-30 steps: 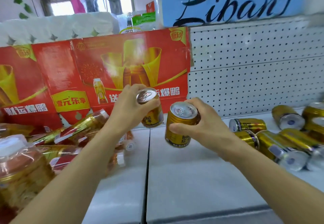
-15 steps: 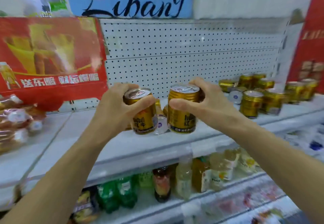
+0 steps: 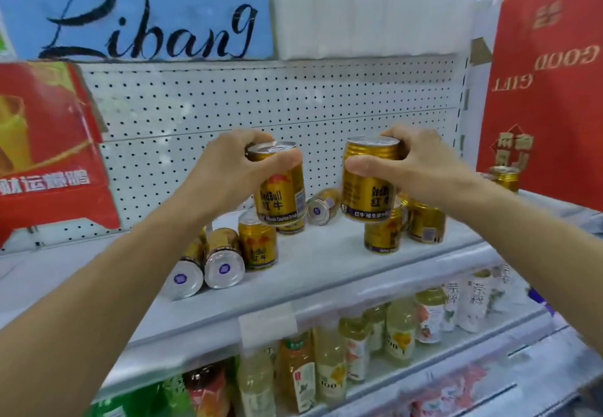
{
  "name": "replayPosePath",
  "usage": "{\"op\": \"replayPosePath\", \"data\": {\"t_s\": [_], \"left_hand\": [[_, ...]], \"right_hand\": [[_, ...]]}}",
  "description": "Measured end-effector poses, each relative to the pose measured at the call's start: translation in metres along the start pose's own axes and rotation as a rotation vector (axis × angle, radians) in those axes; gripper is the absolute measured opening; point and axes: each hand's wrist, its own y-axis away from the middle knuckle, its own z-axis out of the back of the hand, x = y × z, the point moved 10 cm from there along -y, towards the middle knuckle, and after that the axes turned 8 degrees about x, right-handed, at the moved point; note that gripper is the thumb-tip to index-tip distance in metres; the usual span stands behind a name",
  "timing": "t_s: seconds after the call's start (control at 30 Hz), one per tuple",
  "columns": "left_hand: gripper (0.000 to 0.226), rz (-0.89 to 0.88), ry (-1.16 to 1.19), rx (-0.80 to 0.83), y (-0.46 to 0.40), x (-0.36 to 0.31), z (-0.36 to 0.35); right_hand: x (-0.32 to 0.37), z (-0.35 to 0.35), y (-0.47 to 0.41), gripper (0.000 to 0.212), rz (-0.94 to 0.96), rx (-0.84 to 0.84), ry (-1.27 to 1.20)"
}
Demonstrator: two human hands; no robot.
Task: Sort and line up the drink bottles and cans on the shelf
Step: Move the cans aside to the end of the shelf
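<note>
Above the middle of the white shelf (image 3: pixel 326 253), two hands each hold up a gold can. The left hand (image 3: pixel 228 172) has its fingers curled round the top of the left can (image 3: pixel 282 194), with the thumb across the front near the rim. This can tilts a little. The right hand (image 3: pixel 421 165) wraps its fingers over the top of the right can (image 3: pixel 367 185), thumb pressed on the front (this can is nearly straight up). Neither can touches the shelf.

Both cans say "RedBull" with the red letters 红牛 under it.

Near the shelf's front edge, two cans lie on their sides (image 3: pixel 205 266), silver bottoms facing out. Just beside them one can stands up (image 3: pixel 257 243). Toward the back edge another can lies down (image 3: pixel 323 207). More standing cans (image 3: pixel 404 227) sit toward the right end.

Up top, a blue sign (image 3: pixel 137 8) reads "Libang". A red box (image 3: pixel 548 90) at the right end shows "GOOD GIFT" mirrored. Juice bottles (image 3: pixel 342 358) fill the shelf below.
</note>
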Motion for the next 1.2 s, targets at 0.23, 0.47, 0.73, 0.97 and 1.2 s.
{"op": "replayPosePath", "data": {"t_s": [0.23, 0.47, 0.73, 0.97, 1.2], "left_hand": [[0.049, 0.052, -0.076, 0.050, -0.116, 0.014, -0.044], [0.051, 0.179, -0.155, 0.126, -0.216, 0.066, -0.101], [0.050, 0.349, -0.265, 0.244, -0.258, 0.143, -0.152], [0.049, 0.428, -0.424, 0.382, -0.250, 0.187, -0.170], [0.048, 0.459, -0.475, 0.426, -0.246, 0.195, -0.179]], "right_hand": [[-0.059, 0.037, -0.098, 0.054, 0.021, 0.031, 0.101], [-0.115, 0.019, -0.195, 0.051, 0.071, 0.131, 0.112], [-0.165, -0.052, -0.290, 0.056, 0.056, 0.345, 0.146], [-0.213, -0.107, -0.319, 0.061, -0.053, 0.548, 0.276], [-0.233, -0.131, -0.321, 0.051, -0.078, 0.668, 0.275]]}}
